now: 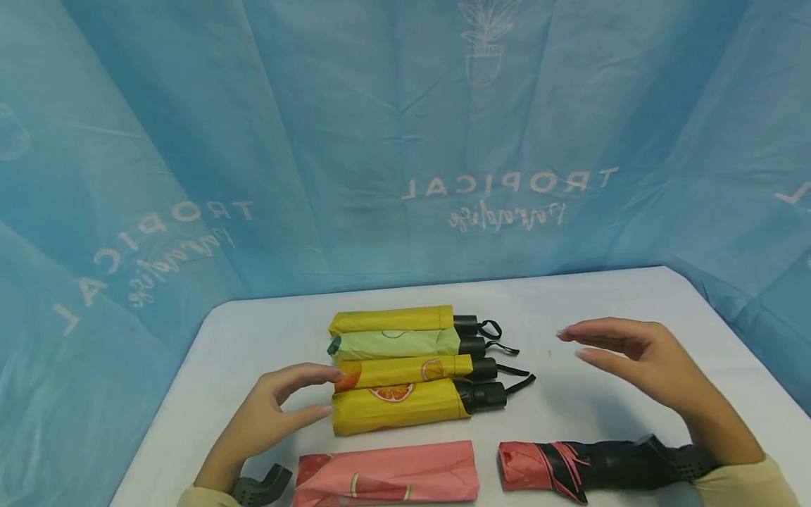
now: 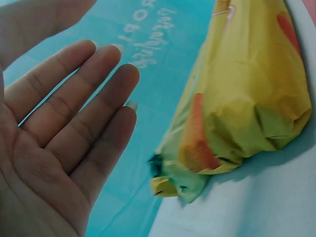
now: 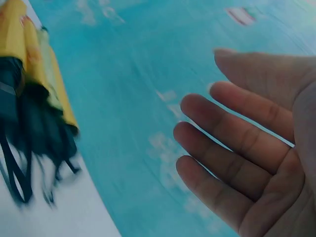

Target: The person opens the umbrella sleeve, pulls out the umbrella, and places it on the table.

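Note:
Four-sided rows aside, several folded umbrellas lie side by side on the white table: a yellow one [image 1: 393,320] at the back, a pale green one [image 1: 399,343], a narrow yellow one [image 1: 405,370] and a wider yellow one with an orange-slice print [image 1: 399,408]. Their black handles point right. My left hand [image 1: 279,408] hovers by their left ends, fingers loosely bent and holding nothing; its palm [image 2: 44,143] shows in the left wrist view. Right of the handles, my right hand [image 1: 640,355] is raised, also holding nothing, fingers relaxed [image 3: 232,143].
Nearer the front lies a pink folded umbrella [image 1: 393,475] with a watermelon print. To its right is a red-and-black folded umbrella [image 1: 570,466], partly hidden by the right wrist's camera. Blue printed cloth [image 1: 355,141] hangs behind the white table [image 1: 266,331].

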`<state>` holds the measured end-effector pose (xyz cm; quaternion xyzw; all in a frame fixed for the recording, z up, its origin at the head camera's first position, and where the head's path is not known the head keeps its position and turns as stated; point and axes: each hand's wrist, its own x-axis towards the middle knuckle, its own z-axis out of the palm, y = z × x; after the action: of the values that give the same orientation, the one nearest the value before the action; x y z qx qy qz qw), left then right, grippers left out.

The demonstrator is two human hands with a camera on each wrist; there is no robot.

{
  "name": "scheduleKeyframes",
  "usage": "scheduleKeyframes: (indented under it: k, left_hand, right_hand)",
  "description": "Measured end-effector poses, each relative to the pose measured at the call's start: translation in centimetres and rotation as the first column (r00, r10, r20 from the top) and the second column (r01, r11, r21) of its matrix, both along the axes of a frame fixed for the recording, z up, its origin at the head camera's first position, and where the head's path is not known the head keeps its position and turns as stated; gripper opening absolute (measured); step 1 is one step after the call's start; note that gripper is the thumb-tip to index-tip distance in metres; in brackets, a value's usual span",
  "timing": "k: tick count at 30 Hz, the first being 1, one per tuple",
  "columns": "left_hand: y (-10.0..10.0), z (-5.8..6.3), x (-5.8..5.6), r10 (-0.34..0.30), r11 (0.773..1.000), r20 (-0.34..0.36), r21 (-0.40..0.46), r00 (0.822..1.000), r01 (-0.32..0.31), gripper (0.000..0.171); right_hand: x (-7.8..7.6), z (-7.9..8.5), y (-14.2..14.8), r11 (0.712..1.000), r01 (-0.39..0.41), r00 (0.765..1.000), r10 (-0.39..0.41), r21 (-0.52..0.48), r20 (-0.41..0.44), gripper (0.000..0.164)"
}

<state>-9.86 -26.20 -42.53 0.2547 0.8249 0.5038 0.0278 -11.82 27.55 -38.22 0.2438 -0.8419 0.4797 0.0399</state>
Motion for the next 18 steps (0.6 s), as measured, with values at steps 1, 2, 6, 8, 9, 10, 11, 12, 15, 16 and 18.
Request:
scheduleKeyframes:
  k: [1,2,6,8,9,10,11,12,15,16,18]
  left_hand:
    - [0.3,-0.3,-0.3,-0.014,1.0,0.005,0.008,1.0,0.014,0.042]
    - [0.6,-0.5,-0.5,-0.029,0.999,0.014,0.018,0.999,0.028,0.042]
    - [1.4,-1.5,-1.0,-0.093,0.995,0.053,0.044,0.994,0.09,0.04]
    - [1.6,-1.8,-1.0,-0.109,0.993,0.068,0.047,0.992,0.106,0.04]
    - [1.7,-2.0,-1.0,-0.112,0.993,0.072,0.047,0.991,0.109,0.04]
    - [1.7,-2.2,-0.9,-0.111,0.993,0.077,0.047,0.991,0.108,0.04]
    - [1.8,-2.3,-0.9,-0.106,0.994,0.083,0.043,0.991,0.103,0.039]
    - [1.9,-2.5,-0.9,-0.098,0.995,0.09,0.035,0.991,0.095,0.039]
    - [2.0,-2.9,-0.9,-0.073,0.997,0.115,0.005,0.991,0.073,0.037]
    - [2.0,-3.0,-0.9,-0.065,0.998,0.123,-0.006,0.99,0.066,0.037]
    - [2.0,-3.2,-0.9,-0.05,0.998,0.14,-0.027,0.989,0.054,0.038]
  right_hand:
    - [-0.3,-0.2,-0.9,1.0,-0.027,1.0,0.027,0.002,0.003,0.035]
    - [-0.6,-0.5,-1.7,0.999,-0.053,0.999,0.053,-0.001,0.011,0.034]
    - [-1.2,-2.3,-4.3,0.985,-0.16,0.983,0.164,-0.061,0.085,0.031]
    - [-1.3,-3.3,-5.2,0.978,-0.187,0.972,0.197,-0.091,0.124,0.03]
    - [-1.3,-3.9,-5.6,0.975,-0.194,0.967,0.208,-0.105,0.146,0.029]
    - [-1.4,-4.4,-6.0,0.974,-0.198,0.964,0.214,-0.109,0.159,0.029]
    - [-1.4,-4.9,-6.4,0.974,-0.199,0.961,0.217,-0.112,0.174,0.029]
    - [-1.5,-5.4,-6.7,0.973,-0.201,0.958,0.219,-0.112,0.187,0.029]
    - [-1.6,-6.4,-7.6,0.977,-0.192,0.953,0.208,-0.094,0.22,0.028]
    - [-1.7,-6.7,-7.8,0.978,-0.188,0.953,0.204,-0.089,0.224,0.028]
    - [-1.7,-7.1,-8.0,0.981,-0.175,0.952,0.191,-0.086,0.24,0.027]
